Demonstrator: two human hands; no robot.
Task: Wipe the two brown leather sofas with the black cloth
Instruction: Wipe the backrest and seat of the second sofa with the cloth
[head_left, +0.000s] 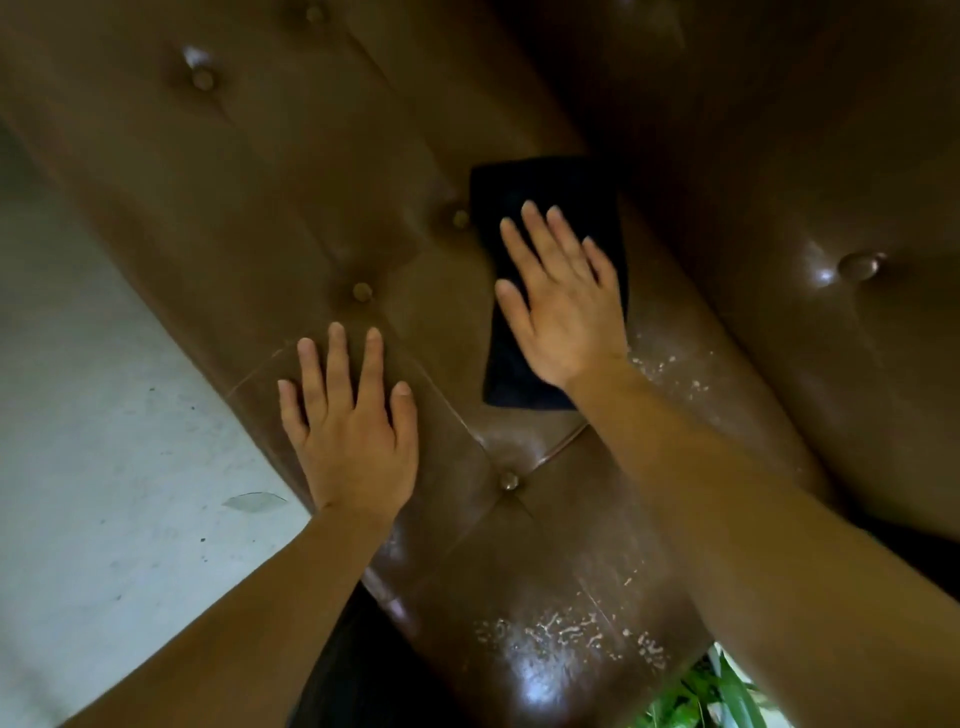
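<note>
A brown leather sofa (249, 171) with tufted buttons fills most of the view; its seat runs from upper left to lower right and its backrest (810, 208) rises at the right. A folded black cloth (540, 187) lies flat on the seat near the backrest. My right hand (563, 301) presses flat on the cloth, fingers spread, covering its middle. My left hand (350, 421) rests palm down on the bare leather near the seat's front edge, fingers apart, holding nothing. White wet specks (571, 631) dot the leather at the lower right.
A pale concrete floor (104, 467) lies to the left of the sofa, with a dry leaf (254, 501) on it. Green plant leaves (711, 696) show at the bottom right, beside the sofa's end.
</note>
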